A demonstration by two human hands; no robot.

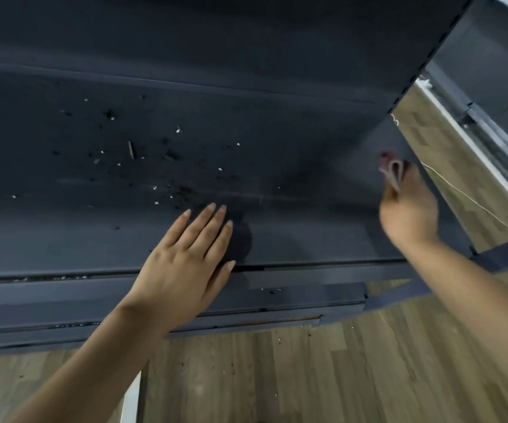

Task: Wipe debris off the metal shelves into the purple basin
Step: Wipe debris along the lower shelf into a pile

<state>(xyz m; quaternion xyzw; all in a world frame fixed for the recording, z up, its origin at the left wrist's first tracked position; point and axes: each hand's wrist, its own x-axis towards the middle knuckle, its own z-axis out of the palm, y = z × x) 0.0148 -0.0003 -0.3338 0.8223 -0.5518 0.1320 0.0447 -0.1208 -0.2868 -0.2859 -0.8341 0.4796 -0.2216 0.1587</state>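
Left hand (182, 261) flat on the dark grey metal shelf (277, 117), fingers straight, likely bracing. Right hand (408, 209) pinching a small pinkish-grey cloth (391, 169) (blurred), probably to sweep the scattered debris (130, 154).

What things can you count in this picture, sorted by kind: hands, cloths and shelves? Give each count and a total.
Hands: 2, left hand and right hand
Cloths: 1, pinkish cloth
Shelves: 1, dark metal shelf, strewn with debris
Total: 4

Open shelf (292, 166) surface, scattered debris (130, 154) left, possibly upright (439, 53) right.
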